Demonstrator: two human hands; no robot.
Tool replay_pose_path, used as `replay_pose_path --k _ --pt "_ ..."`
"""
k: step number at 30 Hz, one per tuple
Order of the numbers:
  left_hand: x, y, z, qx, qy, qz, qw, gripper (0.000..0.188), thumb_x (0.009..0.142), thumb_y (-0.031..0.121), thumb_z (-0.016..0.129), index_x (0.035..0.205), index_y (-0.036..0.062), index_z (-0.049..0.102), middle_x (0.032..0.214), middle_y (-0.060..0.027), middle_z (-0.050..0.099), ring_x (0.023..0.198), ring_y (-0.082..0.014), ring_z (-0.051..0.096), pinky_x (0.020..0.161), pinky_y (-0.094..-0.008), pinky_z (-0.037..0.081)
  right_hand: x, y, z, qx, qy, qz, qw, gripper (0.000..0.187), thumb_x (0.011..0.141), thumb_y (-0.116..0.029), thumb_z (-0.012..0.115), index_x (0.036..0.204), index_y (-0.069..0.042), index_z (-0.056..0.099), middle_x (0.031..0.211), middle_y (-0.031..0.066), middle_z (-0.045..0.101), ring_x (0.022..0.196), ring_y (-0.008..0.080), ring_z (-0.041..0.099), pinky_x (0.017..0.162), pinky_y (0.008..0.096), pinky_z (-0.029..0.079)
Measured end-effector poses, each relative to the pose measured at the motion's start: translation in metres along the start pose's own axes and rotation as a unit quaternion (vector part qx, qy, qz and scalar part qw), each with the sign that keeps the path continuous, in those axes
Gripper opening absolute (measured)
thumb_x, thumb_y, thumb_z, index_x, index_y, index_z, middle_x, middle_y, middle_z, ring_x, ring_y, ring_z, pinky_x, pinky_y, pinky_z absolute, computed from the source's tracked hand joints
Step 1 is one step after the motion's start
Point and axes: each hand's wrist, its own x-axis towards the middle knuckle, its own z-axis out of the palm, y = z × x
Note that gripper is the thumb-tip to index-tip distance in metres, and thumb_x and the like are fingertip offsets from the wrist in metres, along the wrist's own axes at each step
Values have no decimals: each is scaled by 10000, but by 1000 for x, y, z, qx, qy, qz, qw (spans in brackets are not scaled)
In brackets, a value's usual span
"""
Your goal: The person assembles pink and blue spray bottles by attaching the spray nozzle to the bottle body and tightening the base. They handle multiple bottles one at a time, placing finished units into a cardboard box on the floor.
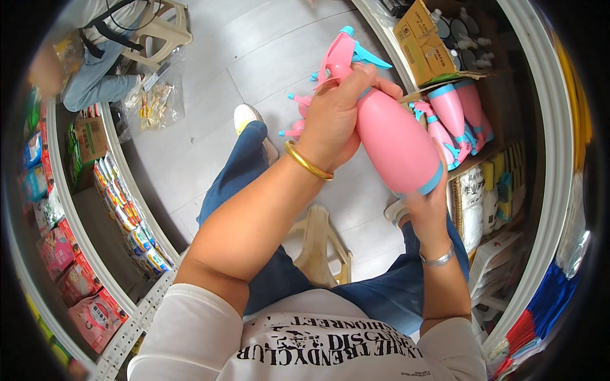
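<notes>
A large pink spray bottle point(398, 136) with a blue base ring and blue trigger is held aslant in front of me. My left hand point(337, 113), below a gold bangle, is closed around its neck, fingers wrapped over the top of the body. Beside that hand, more pink spray heads point(298, 108) with blue tips poke out; their bodies are hidden, and I cannot tell whether the hand grips them. My right hand point(427, 213), with a silver bracelet at the wrist, holds the bottle's base; its fingers are partly hidden behind it.
More pink spray bottles point(447, 111) lie on the right shelf, under an opened cardboard box point(424, 47) of dark bottles. Between my legs stands a beige plastic stool point(314, 244). Packaged goods point(124, 203) fill the left shelves. Another person point(105, 70) is at the upper left, near a clear bag point(154, 105).
</notes>
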Motion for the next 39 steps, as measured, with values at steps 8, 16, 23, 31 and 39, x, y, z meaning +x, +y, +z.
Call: replay_pose_path --k 8,16,23,31,39 --pt "-2 2 0 -1 -1 19 1000 339 997 285 521 930 -17 658 938 -150 684 923 -264 658 833 -398 545 7 0 -12 191 -88 151 966 779 943 -346 658 1495 21 247 1382 184 475 1198 240 560 978 371 490" --pt "0 -1 -4 -51 64 -11 997 280 964 260 580 944 -18 617 913 -155 685 790 -243 675 717 -398 573 10 -9 -12 71 -68 84 992 850 883 -305 731 1482 37 234 1401 199 459 1170 269 584 943 376 524" --pt "1 -4 0 -42 98 -9 994 339 970 281 578 937 -52 634 911 -169 682 785 -252 677 728 -390 575 8 1 -5 -248 1 -146 958 781 917 -328 690 1471 23 265 1347 173 516 1174 263 588 940 395 523" --pt "-2 -3 0 -40 24 -34 998 373 993 281 549 922 -69 659 920 -163 688 807 -257 690 757 -398 576 7 -2 -9 245 -37 184 951 911 790 -264 818 1467 10 274 1332 186 524 1187 256 579 946 371 510" --pt "0 -3 -2 -34 4 -31 999 293 980 217 541 857 -29 641 925 -155 687 883 -249 680 802 -399 567 2 -1 -4 -93 -17 9 995 815 766 -305 826 1365 -20 353 1248 126 553 1104 201 575 915 344 501"
